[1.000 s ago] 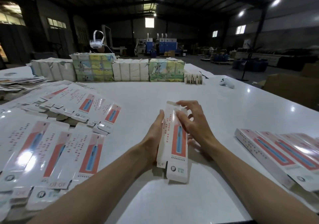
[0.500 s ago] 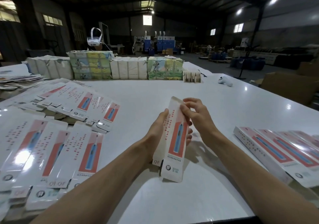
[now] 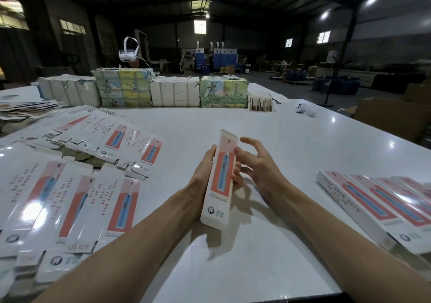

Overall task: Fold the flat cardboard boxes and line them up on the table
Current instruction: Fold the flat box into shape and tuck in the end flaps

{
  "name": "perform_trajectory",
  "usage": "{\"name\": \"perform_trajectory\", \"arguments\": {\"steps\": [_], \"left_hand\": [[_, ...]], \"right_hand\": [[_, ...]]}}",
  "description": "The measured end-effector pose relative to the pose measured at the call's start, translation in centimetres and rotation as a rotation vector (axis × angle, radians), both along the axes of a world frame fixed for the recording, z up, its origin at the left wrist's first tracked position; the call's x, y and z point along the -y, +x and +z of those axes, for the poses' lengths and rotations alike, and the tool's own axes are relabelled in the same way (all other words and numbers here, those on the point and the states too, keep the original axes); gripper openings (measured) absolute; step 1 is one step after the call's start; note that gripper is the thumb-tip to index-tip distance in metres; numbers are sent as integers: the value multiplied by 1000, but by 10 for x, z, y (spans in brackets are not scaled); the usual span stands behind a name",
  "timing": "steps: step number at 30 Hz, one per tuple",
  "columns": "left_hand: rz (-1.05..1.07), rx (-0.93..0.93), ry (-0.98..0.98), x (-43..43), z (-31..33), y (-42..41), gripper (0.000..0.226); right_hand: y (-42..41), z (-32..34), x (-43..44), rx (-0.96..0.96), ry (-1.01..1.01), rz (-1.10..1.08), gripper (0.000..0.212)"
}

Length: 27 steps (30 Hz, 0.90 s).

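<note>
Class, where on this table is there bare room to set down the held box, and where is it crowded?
Bare: mid table, between the flat boxes, left, and the folded row, right. Both those sides are crowded.

Person shown only as two arms and two hands.
- Left forearm (image 3: 140,239): bare from wrist to lower frame edge; slim; faint tendon lines seen near wrist.
- Right forearm (image 3: 338,237): bare likewise to lower right edge; smooth; made broader toward frame edge by wide lens.
- Left grip (image 3: 200,176): bare; back of hand shown; knuckles faintly marked.
- Right grip (image 3: 258,169): bare; fingers long and slender; creases seen at finger joints.
- Nails: too small to be told.
</note>
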<state>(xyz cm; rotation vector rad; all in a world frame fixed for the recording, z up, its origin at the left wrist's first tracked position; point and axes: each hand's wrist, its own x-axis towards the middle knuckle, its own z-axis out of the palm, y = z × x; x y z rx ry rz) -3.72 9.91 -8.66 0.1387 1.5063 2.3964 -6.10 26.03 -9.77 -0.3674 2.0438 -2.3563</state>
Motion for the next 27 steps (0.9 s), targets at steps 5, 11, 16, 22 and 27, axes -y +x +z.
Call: {"name": "perform_trajectory", "arguments": {"steps": [5, 11, 16, 22, 27], "left_hand": [[115, -45, -126, -3, -10, 1, 43], [281, -278, -211, -3, -11, -7, 29], [114, -190, -182, -8, -9, -1, 57], [63, -245, -297, -11, -17, -4, 107], [50, -221, -346, -9, -17, -7, 99]], "right_hand": [[2, 0, -1, -96, 56, -80, 47], [8, 1, -4, -152, 87, -52, 34], [10, 4, -5, -125, 92, -27, 33], [8, 7, -12, -75, 96, 54, 31], [3, 4, -10, -77, 145, 42, 18]]}}
